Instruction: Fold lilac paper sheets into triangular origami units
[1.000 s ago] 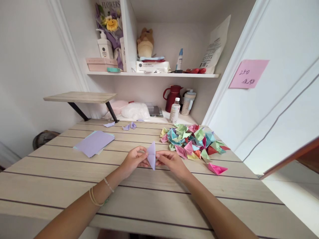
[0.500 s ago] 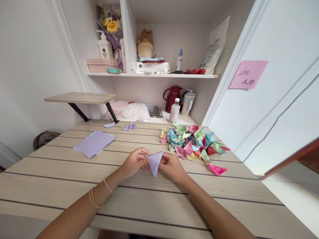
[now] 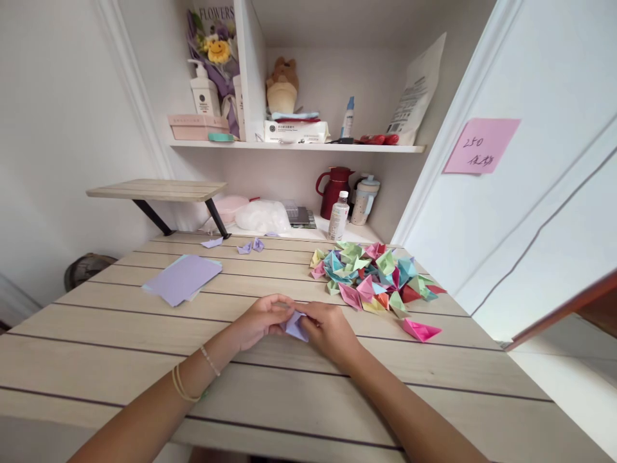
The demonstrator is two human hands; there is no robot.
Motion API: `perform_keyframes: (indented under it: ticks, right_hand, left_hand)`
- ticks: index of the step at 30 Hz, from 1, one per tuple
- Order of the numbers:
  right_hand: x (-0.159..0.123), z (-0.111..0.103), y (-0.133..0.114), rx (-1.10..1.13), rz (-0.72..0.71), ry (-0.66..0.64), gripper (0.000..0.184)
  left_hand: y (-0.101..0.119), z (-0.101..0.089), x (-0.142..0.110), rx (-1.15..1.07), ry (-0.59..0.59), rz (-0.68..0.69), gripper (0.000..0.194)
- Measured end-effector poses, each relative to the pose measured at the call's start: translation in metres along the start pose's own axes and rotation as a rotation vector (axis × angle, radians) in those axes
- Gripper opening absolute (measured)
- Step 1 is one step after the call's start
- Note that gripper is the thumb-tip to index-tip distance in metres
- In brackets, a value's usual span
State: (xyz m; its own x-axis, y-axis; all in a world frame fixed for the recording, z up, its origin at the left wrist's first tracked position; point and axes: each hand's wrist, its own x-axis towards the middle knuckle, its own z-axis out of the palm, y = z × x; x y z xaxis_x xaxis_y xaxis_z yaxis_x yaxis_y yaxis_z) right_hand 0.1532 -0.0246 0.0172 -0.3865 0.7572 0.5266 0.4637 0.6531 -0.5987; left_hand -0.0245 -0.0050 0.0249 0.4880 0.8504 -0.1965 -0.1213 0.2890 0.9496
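Observation:
A folded piece of purple paper [image 3: 295, 326] is pinched between my two hands, low over the middle of the table. My left hand [image 3: 267, 319] is closed on its left side, thumb on top. From the right, my right hand [image 3: 328, 326] grips it with the thumb pressed into the paper and the fingers bent over its far edge. The fingers hide part of the folds. Beyond and to the left lies a stack of purple paper sheets [image 3: 186, 278], with light blue edges showing beneath.
Many folded paper boats [image 3: 359, 273] in several colours lie heaped at right, with a pink one [image 3: 421, 330] nearer me. Small purple folded pieces [image 3: 250, 246] sit toward the back. A raised wooden stand [image 3: 157, 188] and a bottle [image 3: 339, 216] are at the rear.
The purple paper went from an upright, spread triangle to a smaller, flatter shape. My right hand has moved left and over it, and the hands are now closer together.

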Motion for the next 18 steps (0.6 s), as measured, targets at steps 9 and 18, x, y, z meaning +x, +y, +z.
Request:
perform_keyframes:
  ticks: [9,18]
  right_hand:
    - [0.003,0.003,0.0,0.069,0.258,0.142,0.018]
    - [0.004,-0.005,0.008,-0.277,0.331,0.245,0.019]
  left_hand:
    - [-0.001,-0.002,0.002,-0.111,0.0,0.075,0.036]
    - [-0.002,0.011,-0.004,0.394,0.269,0.363,0.028]
